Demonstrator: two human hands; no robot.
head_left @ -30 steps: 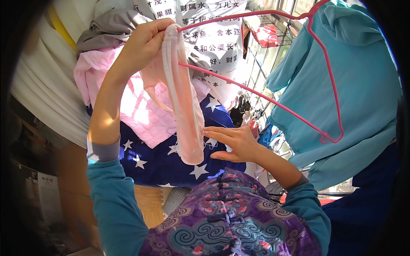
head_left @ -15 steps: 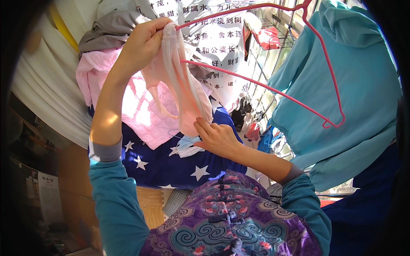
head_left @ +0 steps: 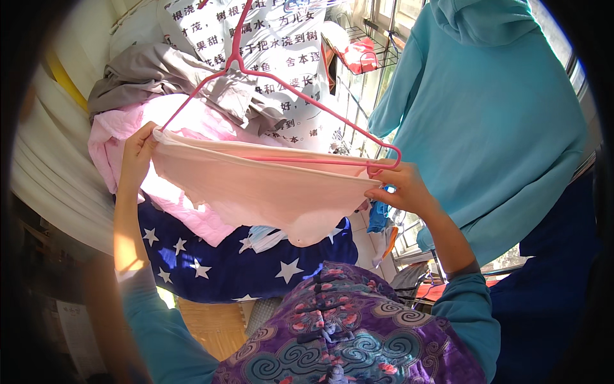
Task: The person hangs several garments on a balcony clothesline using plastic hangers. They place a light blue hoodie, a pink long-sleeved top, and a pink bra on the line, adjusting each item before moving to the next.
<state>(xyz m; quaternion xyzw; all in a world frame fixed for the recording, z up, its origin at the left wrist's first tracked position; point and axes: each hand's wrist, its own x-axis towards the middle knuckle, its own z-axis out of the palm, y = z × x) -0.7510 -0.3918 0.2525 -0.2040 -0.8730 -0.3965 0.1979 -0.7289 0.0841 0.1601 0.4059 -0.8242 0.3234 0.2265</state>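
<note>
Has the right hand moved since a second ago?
Yes. The right hand has swung out to the right, away from the star-patterned navy cloth, and now grips the pale pink garment near the pink hanger end.

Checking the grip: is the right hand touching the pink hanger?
Touching. The head view shows the right hand pinching the pale pink garment against the pink hanger at its right corner.

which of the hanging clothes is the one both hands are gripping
The pale peach garment, stretched along the pink hanger between the left hand and right hand. The teal hoodie and grey garment hang untouched.
</note>
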